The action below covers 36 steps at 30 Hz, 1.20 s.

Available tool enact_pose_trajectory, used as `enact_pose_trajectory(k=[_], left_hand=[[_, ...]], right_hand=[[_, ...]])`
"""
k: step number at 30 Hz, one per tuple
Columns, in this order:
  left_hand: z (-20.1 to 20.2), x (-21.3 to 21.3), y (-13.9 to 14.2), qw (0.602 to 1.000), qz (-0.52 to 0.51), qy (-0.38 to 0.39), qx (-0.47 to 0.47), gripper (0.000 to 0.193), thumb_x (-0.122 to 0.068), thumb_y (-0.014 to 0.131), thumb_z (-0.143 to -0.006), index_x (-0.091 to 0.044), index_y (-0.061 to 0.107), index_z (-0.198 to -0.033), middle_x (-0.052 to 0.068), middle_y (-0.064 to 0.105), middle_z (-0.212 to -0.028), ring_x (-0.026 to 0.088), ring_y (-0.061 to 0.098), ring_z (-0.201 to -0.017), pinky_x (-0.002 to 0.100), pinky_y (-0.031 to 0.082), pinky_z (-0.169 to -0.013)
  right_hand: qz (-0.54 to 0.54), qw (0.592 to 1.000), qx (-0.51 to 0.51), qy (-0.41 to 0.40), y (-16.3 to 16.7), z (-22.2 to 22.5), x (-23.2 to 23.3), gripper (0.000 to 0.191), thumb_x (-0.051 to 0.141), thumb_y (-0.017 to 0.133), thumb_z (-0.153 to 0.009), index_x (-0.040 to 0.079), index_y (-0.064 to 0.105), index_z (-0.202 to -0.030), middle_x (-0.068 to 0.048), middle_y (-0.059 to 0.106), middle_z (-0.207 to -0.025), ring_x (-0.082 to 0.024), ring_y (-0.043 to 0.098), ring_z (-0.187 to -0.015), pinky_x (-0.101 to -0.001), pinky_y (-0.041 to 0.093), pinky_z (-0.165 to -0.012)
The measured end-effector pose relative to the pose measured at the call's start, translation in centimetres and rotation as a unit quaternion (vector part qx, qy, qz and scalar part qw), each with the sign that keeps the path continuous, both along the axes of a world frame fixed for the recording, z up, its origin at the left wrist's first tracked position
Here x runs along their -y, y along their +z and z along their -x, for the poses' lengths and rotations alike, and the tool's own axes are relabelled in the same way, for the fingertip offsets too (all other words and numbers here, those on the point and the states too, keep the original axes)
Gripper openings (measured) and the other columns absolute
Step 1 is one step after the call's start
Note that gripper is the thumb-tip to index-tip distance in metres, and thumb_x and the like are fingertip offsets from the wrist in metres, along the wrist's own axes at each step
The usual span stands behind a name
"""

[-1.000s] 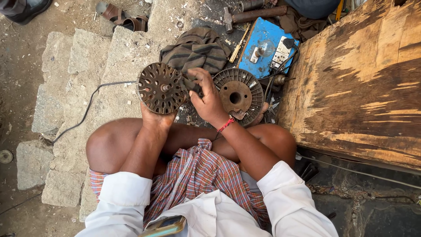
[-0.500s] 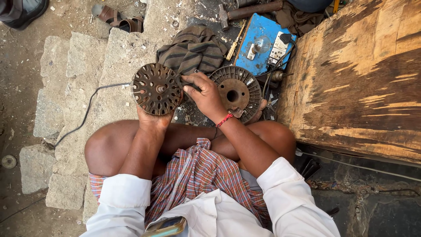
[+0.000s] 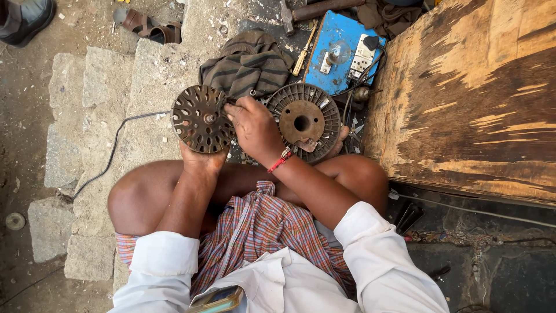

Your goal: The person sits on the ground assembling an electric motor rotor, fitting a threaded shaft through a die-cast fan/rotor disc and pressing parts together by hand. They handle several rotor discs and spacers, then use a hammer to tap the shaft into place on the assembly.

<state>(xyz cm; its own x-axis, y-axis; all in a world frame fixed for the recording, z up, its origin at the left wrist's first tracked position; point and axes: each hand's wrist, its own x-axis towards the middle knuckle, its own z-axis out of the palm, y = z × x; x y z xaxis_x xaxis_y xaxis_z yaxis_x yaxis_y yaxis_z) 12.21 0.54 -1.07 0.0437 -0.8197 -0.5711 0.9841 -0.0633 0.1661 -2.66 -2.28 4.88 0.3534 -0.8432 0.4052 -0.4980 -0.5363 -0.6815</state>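
Left hand (image 3: 200, 159) clamped under rusty perforated disc (image 3: 201, 119), holding it up over the knees. Right hand (image 3: 255, 128) fingers curled on the disc's right edge. Second finned round housing (image 3: 304, 122) lies just beside, on stone floor (image 3: 92, 87)

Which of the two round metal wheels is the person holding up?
The perforated disc on the left, gripped from below by the left hand. The ribbed disc lies on the ground.

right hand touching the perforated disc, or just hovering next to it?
Touching. The head view shows the right hand with its fingers laid over the right edge of the perforated disc, no gap visible; the left hand grips the disc from below.
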Motion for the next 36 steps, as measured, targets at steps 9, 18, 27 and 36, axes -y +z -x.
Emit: enact_pose_trajectory(k=[9, 18, 27, 36], left_hand=[[-0.3, -0.1, 0.6, 1.0, -0.004, -0.001, -0.002, 0.042, -0.04, 0.049, -0.107, -0.006, 0.062, -0.128, 0.011, 0.068, -0.121, 0.025, 0.067, -0.11, 0.039, 0.059, -0.097], [-0.2, -0.2, 0.5, 0.999, 0.043, 0.0, -0.018, 0.046, -0.039, 0.046, -0.104, -0.006, 0.062, -0.131, 0.012, 0.067, -0.126, 0.026, 0.066, -0.115, 0.039, 0.057, -0.101], [-0.5, -0.3, -2.4, 0.998, 0.022, 0.0, 0.056, 0.05, -0.044, 0.049, -0.098, -0.001, 0.066, -0.117, 0.014, 0.071, -0.112, 0.029, 0.069, -0.102, 0.041, 0.061, -0.089], [-0.3, 0.4, -0.7, 0.998, 0.062, 0.012, 0.026, 0.049, -0.042, 0.05, -0.1, -0.003, 0.062, -0.126, 0.015, 0.068, -0.12, 0.031, 0.067, -0.109, 0.044, 0.061, -0.094]], right_hand=[[-0.019, 0.999, 0.026, 0.038, 1.6, 0.5, 0.6, 0.017, 0.002, 0.069, -0.095, 0.003, 0.074, -0.111, -0.01, 0.066, -0.104, -0.028, 0.068, -0.097, -0.0398, 0.058, -0.086], [0.008, 1.0, 0.01, 0.022, 1.6, 0.2, -1.3, 0.022, 0.001, 0.072, -0.09, 0.002, 0.074, -0.112, -0.012, 0.065, -0.128, -0.031, 0.064, -0.111, -0.0387, 0.055, -0.097], [0.058, 0.993, -0.005, 0.106, 1.2, -0.8, -4.3, 0.021, 0.001, 0.07, -0.088, 0.003, 0.073, -0.109, -0.01, 0.066, -0.113, -0.028, 0.064, -0.099, -0.0377, 0.058, -0.087], [0.025, 0.996, 0.021, 0.079, 1.0, -0.4, -3.8, 0.018, 0.004, 0.073, -0.092, 0.005, 0.074, -0.11, -0.008, 0.063, -0.098, -0.027, 0.066, -0.09, -0.037, 0.058, -0.078]])
